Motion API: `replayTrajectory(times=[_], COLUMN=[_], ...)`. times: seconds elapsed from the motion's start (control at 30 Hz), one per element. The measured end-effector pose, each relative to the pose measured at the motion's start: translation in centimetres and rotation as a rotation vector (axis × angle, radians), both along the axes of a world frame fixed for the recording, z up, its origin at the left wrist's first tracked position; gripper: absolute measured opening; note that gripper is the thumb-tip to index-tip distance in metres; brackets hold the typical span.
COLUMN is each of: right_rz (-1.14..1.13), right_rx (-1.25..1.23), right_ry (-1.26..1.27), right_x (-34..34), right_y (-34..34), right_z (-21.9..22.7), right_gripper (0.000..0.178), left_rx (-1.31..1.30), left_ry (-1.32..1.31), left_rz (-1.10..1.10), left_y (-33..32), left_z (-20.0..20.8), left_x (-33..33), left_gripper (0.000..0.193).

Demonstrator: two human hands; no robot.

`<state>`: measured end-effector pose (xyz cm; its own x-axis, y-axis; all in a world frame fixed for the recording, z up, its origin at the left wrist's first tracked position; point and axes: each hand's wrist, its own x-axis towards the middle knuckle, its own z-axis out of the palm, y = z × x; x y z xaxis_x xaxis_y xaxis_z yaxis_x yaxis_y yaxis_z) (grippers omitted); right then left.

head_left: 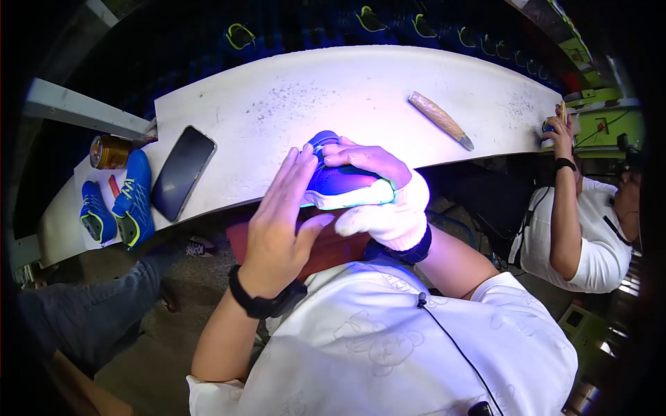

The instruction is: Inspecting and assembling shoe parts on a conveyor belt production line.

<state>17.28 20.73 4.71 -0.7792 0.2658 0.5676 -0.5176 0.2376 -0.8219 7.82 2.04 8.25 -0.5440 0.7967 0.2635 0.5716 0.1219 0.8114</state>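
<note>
A small blue shoe [341,182] with a white sole lies on its side at the near edge of the white worktable [333,97], lit by a violet glow. My right hand [388,197], in a white glove with bare fingertips, grips it over the upper. My left hand [281,222] is bare and flat, fingers stretched, pressing against the shoe's left side. Both wrists carry dark bands.
A black phone [182,172] lies at the table's left. Two blue shoes [121,201] and a brass-coloured can [109,151] sit further left. A brown-handled knife [441,119] rests at the right. Another person in white [590,229] reaches to the table's right end. Blue shoes [239,35] line the far side.
</note>
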Motion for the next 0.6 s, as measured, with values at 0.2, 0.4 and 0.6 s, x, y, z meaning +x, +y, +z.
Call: replayTrajectory(times=[0.2, 0.4, 0.6], right_rz=[0.103, 0.060, 0.102], right_rx=[0.204, 0.347, 0.305], right_ry=[-0.056, -0.145, -0.164], right_x=[0.7, 0.2, -1.4], right_y=[0.4, -0.4, -0.3], right_z=[1.1, 2.8, 3.5], right_gripper=[0.069, 0.073, 0.071], left_rx=[0.241, 0.429, 0.554], left_ry=[0.014, -0.111, -0.076], left_rz=[0.250, 0.227, 0.213], left_y=[-0.5, 1.2, 1.1], left_z=[-7.0, -4.4, -4.8], left_x=[2.4, 2.7, 1.8], left_gripper=[0.048, 0.046, 0.042])
